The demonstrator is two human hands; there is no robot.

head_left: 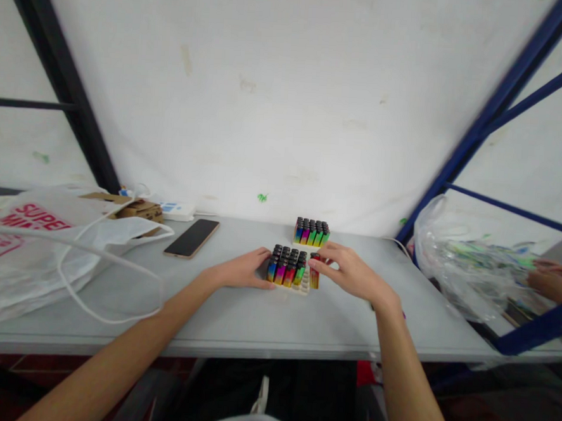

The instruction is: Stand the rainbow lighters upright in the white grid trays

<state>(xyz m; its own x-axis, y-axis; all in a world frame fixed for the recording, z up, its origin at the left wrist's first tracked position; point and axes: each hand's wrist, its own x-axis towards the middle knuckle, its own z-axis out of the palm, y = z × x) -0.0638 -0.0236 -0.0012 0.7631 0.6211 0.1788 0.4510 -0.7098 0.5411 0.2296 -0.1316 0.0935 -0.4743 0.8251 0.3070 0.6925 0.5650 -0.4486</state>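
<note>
Rows of colourful lighters with black tops [285, 265] stand upright in a white tray [298, 289] at the middle of the table. My left hand [247, 269] is at the left side of this tray, thumb and fingers apart around its edge. Between the thumb and fingers of my right hand [340, 269] is a red and yellow lighter [314, 273], held upright beside the tray's right end, where bare slots show. A second group of lighters [312, 231] stands in another white holder behind, near the wall.
A phone [192, 238] lies at the back left. White plastic bags [45, 247], a cable [107, 319] and a cardboard box [142, 211] cover the left side. Right, beyond a blue frame [496, 116], are a clear bag [453, 265] and another person's hands [555, 281].
</note>
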